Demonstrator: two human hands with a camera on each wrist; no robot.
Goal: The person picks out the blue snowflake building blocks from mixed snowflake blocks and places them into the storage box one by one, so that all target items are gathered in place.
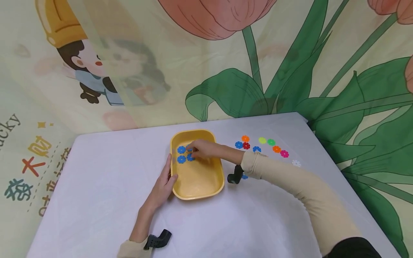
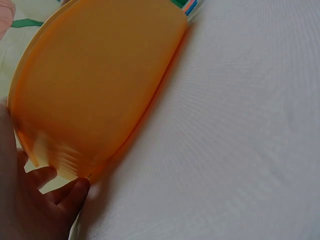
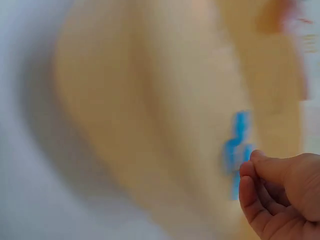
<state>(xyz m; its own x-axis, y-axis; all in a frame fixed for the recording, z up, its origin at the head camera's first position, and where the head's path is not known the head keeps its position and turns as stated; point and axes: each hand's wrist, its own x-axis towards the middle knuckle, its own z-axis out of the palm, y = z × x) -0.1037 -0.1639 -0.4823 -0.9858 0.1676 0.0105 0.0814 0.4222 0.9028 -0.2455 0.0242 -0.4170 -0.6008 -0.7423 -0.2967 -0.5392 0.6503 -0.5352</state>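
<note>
A yellow tray (image 1: 197, 184) with rounded corners lies on the white-covered table. My left hand (image 1: 162, 184) holds its left side; in the left wrist view the fingers (image 2: 70, 200) grip the edge of the tray's wall (image 2: 95, 85). Inside, towards the far left, several blue flower-shaped plastic discs (image 1: 181, 159) form a small cluster. My right hand (image 1: 204, 148) reaches in over them from the right. In the right wrist view, its thumb and fingertips pinch together at one blue disc (image 3: 247, 152), which the fingers partly hide.
Right of the tray lie several loose flower discs: an orange one (image 1: 245, 138), a red one (image 1: 246, 146), a green one (image 1: 271, 142), a pink one (image 1: 284, 153) and a white one (image 1: 296, 163). Another blue disc (image 1: 245, 176) shows beside the right wrist camera (image 1: 235, 175). A printed curtain (image 1: 155, 71) hangs behind the table.
</note>
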